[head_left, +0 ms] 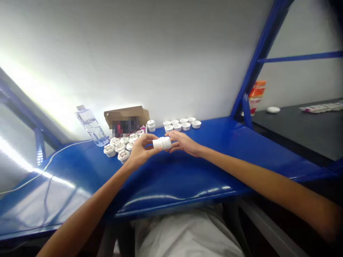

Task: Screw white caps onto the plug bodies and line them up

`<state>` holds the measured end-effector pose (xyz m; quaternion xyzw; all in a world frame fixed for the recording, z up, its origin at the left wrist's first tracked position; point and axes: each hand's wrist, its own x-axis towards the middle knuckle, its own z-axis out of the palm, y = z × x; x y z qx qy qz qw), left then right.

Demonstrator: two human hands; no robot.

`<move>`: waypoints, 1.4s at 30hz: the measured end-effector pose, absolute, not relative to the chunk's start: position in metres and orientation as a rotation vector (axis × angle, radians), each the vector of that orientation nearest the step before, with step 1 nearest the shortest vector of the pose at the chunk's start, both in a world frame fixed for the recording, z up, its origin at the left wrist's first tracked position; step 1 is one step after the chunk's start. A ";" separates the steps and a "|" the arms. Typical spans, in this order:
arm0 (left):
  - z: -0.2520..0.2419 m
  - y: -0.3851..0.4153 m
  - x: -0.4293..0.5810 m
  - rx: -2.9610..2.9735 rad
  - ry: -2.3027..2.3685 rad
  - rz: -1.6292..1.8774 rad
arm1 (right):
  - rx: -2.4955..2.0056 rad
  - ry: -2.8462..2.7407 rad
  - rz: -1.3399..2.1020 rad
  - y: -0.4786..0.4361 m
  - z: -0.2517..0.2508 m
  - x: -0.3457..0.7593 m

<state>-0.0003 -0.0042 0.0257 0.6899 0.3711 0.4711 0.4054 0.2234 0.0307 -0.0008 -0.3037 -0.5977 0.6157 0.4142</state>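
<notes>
Both hands meet over the blue table [187, 178] around a small white cylindrical plastic part [162, 143]. My left hand [140, 151] pinches its left end with thumb and fingers. My right hand [183, 142] closes on its right end. Just left of my left hand lies a cluster of several white socket-like parts [119, 146]. Behind my right hand stand several small white caps [182, 125] in two rows, and a stack of two white parts [151, 125] sits to their left.
A clear plastic water bottle [91, 126] leans at the back left beside an open cardboard box [125, 119]. A white cable [53, 160] runs across the table's left side. A blue frame post [257, 60] rises at right, with a dark table [308, 132] beyond it.
</notes>
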 end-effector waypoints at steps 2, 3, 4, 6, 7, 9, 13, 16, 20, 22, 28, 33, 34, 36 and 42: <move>0.025 -0.004 0.000 1.732 0.942 1.196 | -0.738 -1.547 1.488 0.030 0.001 0.224; 0.025 -0.004 0.000 1.728 0.943 1.192 | -0.744 -1.574 1.455 0.030 0.002 0.224; 0.024 -0.003 0.000 1.727 0.942 1.189 | -0.767 -1.589 1.440 0.029 0.002 0.225; 0.024 -0.003 0.000 1.728 0.933 1.197 | -0.813 -1.588 1.468 0.029 0.002 0.226; 0.024 -0.003 0.000 1.725 0.928 1.203 | -0.809 -1.586 1.487 0.030 0.002 0.226; 0.024 -0.003 0.000 1.722 0.925 1.203 | -0.756 -1.609 1.467 0.030 0.002 0.227; 0.025 -0.003 0.000 1.728 0.935 1.190 | -0.778 -1.638 1.407 0.031 0.000 0.226; 0.025 -0.003 0.000 1.737 0.938 1.185 | -0.741 -1.636 1.377 0.031 -0.001 0.225; 0.024 -0.003 0.001 1.744 0.932 1.179 | -0.765 -1.627 1.444 0.030 -0.002 0.225; 0.024 -0.003 0.001 1.725 0.938 1.186 | -0.750 -1.599 1.482 0.028 -0.001 0.226; 0.022 0.000 -0.001 1.712 0.948 1.224 | -0.798 -1.599 1.431 0.026 0.005 0.227; 0.022 0.002 -0.002 1.718 0.940 1.246 | -0.769 -1.646 1.444 0.025 0.005 0.228; 0.022 0.002 -0.002 1.717 0.940 1.244 | -0.788 -1.640 1.444 0.025 0.005 0.228; 0.023 0.001 -0.001 1.716 0.942 1.241 | -0.788 -1.632 1.428 0.025 0.004 0.227; 0.023 0.000 0.000 1.717 0.950 1.228 | -0.783 -1.595 1.410 0.028 0.002 0.227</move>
